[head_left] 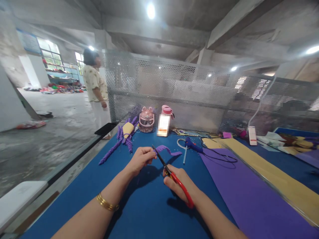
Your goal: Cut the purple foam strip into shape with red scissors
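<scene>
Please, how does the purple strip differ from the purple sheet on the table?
The purple strip is small and narrow; the purple sheet is much larger and wider. The strip curves and twists, held at one end by the left hand; the sheet lies flat on the blue table. Both are purple.

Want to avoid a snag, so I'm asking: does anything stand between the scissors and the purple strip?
Nothing visible does. The scissors, in the right hand, overlap the purple strip in this view, near the left hand, which holds its end. Whether scissors and strip touch, I can't tell.
</scene>
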`<state>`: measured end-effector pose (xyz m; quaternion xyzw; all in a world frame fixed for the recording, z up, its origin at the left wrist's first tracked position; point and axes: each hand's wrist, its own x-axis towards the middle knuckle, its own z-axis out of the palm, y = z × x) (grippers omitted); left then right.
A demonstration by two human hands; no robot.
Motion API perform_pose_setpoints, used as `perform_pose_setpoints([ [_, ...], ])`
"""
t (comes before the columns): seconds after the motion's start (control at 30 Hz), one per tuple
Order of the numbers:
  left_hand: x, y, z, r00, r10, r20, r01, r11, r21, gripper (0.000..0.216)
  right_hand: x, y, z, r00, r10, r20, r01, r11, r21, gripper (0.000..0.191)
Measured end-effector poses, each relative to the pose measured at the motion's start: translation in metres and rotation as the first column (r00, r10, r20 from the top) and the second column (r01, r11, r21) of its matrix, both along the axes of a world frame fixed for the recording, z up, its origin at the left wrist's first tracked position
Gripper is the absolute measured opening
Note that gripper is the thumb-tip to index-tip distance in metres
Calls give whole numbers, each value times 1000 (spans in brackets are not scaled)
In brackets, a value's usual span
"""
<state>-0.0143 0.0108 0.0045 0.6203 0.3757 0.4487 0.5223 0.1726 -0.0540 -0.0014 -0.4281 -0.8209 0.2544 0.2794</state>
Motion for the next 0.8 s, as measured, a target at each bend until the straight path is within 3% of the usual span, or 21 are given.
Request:
perform_pose_setpoints([
  [0.3,0,0,-1,1000,1,-8,-1,1000,-22,24,-5,-2,-4,992,-117,-52,117,993,-3,59],
  [0.53,0,0,0,1000,-15,11,15,999,-37,26,-7,-1,-8,980,-112,-165,97,990,-99,59],
  [0.8,-2,0,1,1000,-24,-6,24,999,-45,27,-7,-1,-9,979,-131,-153,120,990,-79,63],
])
